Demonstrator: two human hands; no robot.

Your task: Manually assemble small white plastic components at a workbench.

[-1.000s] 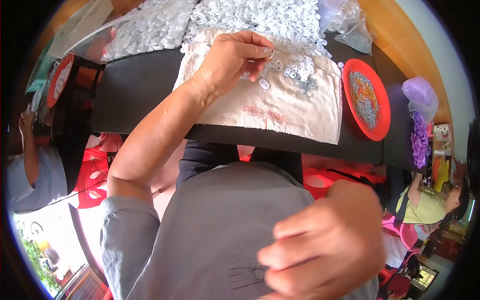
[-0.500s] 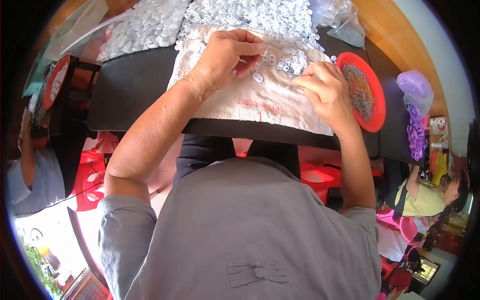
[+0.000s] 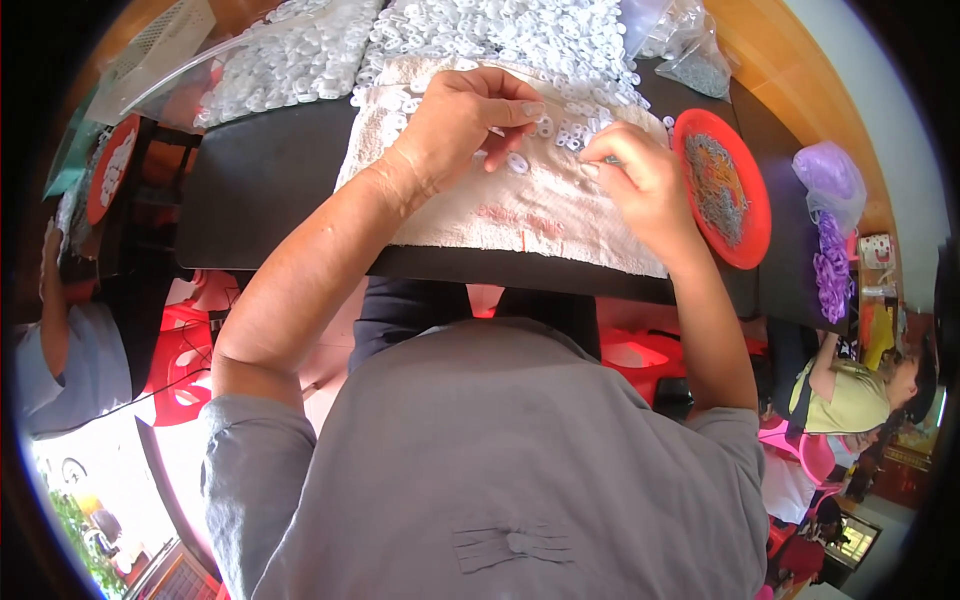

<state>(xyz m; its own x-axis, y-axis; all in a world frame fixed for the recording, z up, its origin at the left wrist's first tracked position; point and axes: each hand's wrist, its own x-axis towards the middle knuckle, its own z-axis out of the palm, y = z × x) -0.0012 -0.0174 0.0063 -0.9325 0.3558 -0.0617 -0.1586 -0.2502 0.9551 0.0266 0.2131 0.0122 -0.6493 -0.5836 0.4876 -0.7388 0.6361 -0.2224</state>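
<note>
My left hand (image 3: 472,115) hovers over a cream cloth (image 3: 470,222), thumb and forefinger pinched together; what lies between the tips is too small to make out. To its right my right hand (image 3: 645,180) is also closed in a pinch, its fingertips around something tiny that I cannot name. Between and just beyond the two hands, several small white oval plastic pieces with holes (image 3: 572,132) lie on the cloth. One oval piece (image 3: 517,163) rests alone below my left fingertips. Beside my right hand stands a red bowl (image 3: 757,215) of small grey metal parts and orange bits.
Large heaps of white plastic pieces (image 3: 500,28) cover the table's far side. Clear bags (image 3: 700,65) lie at the back right. A purple bag (image 3: 830,175) hangs beyond the dark table (image 3: 250,190). Other people sit at left and right, near red stools (image 3: 180,360).
My left hand has shifted slightly right and its fingers have drawn closer together. My right hand has moved only a little, still pinched. The view has tilted slightly.
</note>
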